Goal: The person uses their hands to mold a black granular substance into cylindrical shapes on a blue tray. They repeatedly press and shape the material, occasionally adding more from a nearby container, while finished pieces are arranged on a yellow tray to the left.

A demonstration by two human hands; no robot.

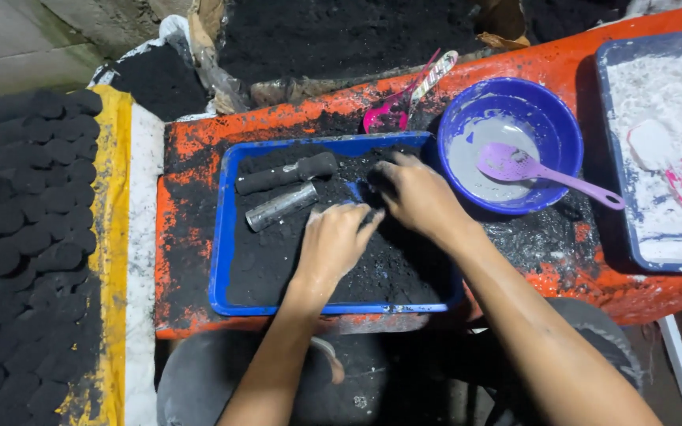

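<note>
A blue tray [219, 237] full of black powder [388, 268] sits on an orange table. My left hand [333, 241] presses palm-down into the powder near the tray's middle, fingers together. My right hand [416, 193] rests just beyond it, fingers curled into the powder by the tray's far edge. The two hands nearly touch. Whether either holds a clump is hidden. Two cylinders lie in the tray at the left: a black-coated one [286, 173] and a metal tube [280, 207].
A blue bowl [550, 118] with grey paste and a purple spoon [530, 170] stands right of the tray. A tray of white powder [657, 158] with a pink scoop is at far right. Rows of black briquettes [29, 237] cover the left. A pink scoop [396, 106] lies behind the tray.
</note>
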